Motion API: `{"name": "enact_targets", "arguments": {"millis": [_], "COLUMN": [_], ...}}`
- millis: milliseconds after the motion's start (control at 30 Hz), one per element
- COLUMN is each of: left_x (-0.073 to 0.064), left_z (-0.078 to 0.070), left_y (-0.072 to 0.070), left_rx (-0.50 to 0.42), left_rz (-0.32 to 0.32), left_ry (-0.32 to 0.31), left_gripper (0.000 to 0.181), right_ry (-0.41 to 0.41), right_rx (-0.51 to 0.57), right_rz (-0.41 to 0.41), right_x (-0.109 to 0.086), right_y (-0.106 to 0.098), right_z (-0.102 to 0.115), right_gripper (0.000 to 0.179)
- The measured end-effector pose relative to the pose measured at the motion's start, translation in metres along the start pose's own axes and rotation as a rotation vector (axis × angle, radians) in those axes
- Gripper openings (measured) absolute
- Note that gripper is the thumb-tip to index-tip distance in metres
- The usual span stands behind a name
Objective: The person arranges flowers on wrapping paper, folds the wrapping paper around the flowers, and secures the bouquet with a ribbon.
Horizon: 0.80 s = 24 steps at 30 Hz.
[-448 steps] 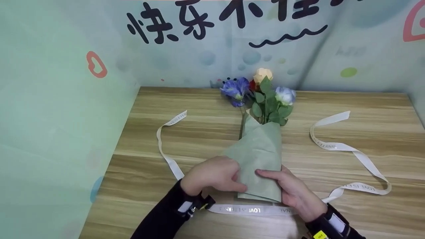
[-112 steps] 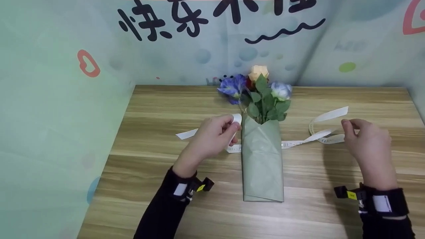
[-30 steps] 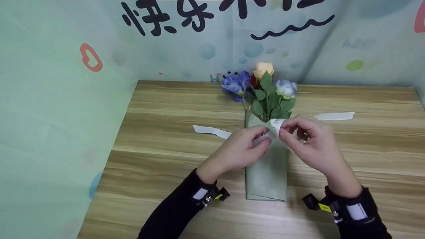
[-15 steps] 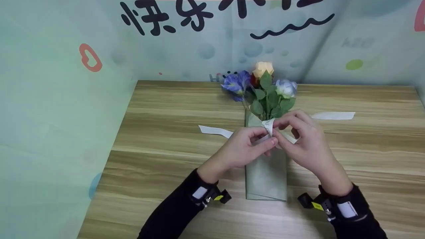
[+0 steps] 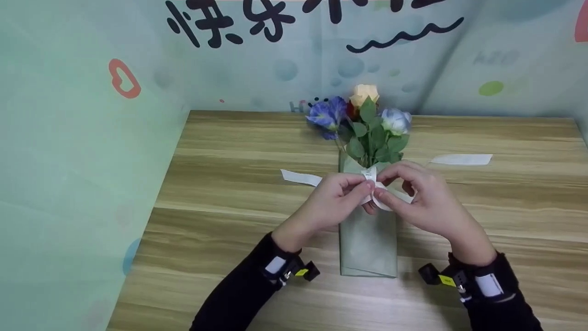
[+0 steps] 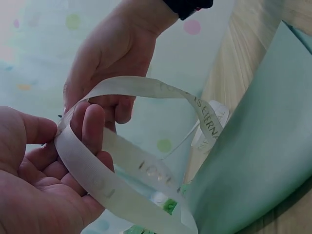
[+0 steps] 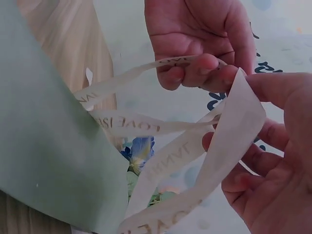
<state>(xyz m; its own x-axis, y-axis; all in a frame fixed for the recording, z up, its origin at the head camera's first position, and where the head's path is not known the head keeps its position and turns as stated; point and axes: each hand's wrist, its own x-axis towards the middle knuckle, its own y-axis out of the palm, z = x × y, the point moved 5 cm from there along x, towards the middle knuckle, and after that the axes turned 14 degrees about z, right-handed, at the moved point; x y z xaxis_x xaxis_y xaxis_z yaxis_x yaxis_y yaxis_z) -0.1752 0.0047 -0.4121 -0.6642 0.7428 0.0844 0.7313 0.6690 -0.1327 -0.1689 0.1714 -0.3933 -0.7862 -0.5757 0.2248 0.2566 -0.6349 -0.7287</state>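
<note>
Mid-frame, just below the leaves, the ribbon bunches between both hands over the green wrap. Change since half a second ago: a white curl now shows plainly under the right thumb, and the ribbon's left end sits slightly nearer the wrap. Left hand: thumb and forefinger pinch ribbon. Right hand: ribbon pinched between thumb and curled fingers, tips close to the left's. Flowers upper centre, stems inside the wrap, which lies on the table. Judgement: looping is under way, unfinished; wrist views show slack loops, no tight knot visible.
</note>
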Motion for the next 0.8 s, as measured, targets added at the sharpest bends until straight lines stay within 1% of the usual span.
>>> {"name": "enact_targets", "arguments": {"millis": [100,167,267,367,467,500,567,633,700,800], "left_x": [0.000,0.000,0.000,0.000,-0.002,-0.003,-0.004,-0.005,-0.006,-0.006], "left_z": [0.001,0.001,0.002,0.002,0.002,0.003,0.003,0.004,0.005,0.005], "left_y": [-0.001,-0.002,-0.002,-0.004,-0.008,-0.009,-0.011,-0.013,-0.016,-0.019], "left_rx": [0.069,0.113,0.162,0.246,0.309,0.317,0.303,0.267,0.222,0.127], "left_rz": [-0.023,-0.037,-0.056,-0.121,-0.206,-0.230,-0.265,-0.289,-0.320,-0.377], "left_ry": [-0.019,-0.031,-0.037,-0.054,-0.098,-0.115,-0.139,-0.154,-0.152,-0.129], "left_gripper": [0.025,0.024,0.024,0.027,0.030,0.029,0.028,0.023,0.018,0.011], "right_ry": [0.011,0.001,-0.010,-0.024,-0.042,-0.049,-0.059,-0.063,-0.050,-0.024], "right_rx": [-0.034,-0.056,-0.064,-0.059,-0.034,-0.022,0.000,0.011,0.008,-0.001], "right_rz": [-0.020,-0.032,-0.023,-0.006,0.015,0.027,0.051,0.071,0.081,0.081], "right_x": [-0.001,-0.001,-0.001,-0.002,-0.002,-0.002,-0.002,-0.002,-0.002,-0.003], "right_y": [0.000,0.000,-0.001,-0.001,-0.001,0.000,0.001,0.002,0.003,0.003], "right_z": [0.000,0.001,0.003,0.005,0.007,0.007,0.007,0.007,0.006,0.004], "right_gripper": [0.013,0.011,0.010,0.011,0.012,0.013,0.013,0.012,0.010,0.009]}}
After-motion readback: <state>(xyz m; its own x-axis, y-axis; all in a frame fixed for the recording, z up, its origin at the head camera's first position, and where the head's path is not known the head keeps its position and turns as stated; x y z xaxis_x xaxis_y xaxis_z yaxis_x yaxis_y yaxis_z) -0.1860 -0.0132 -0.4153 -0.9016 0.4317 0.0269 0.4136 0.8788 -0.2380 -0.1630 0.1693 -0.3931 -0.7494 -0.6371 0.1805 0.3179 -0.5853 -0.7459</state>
